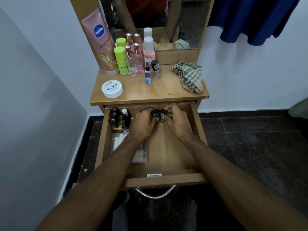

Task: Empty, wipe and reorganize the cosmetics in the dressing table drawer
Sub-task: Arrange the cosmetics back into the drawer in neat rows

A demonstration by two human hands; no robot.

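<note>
Room: white walls, dark floor, wooden dressing table (160, 92) with mirror.
Drawer (195, 124): pulled out; small bottles (119, 121) upright in back-left corner, clear packet (141, 154) by left wall.
Left hand (143, 124): pinching a black-capped bottle (155, 113), upright, near back edge.
Right hand (176, 121): pinching second bottle (163, 114), upright.
Tabletop: checked cloth (190, 77) at right edge.

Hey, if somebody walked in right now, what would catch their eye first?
Both hands, left hand and right hand, meet at the back of the open drawer, each with a grip on a small dark-capped bottle. Next, the pink Vaseline tube leaning at the tabletop's back left, and the checked cloth crumpled at the right.
</note>
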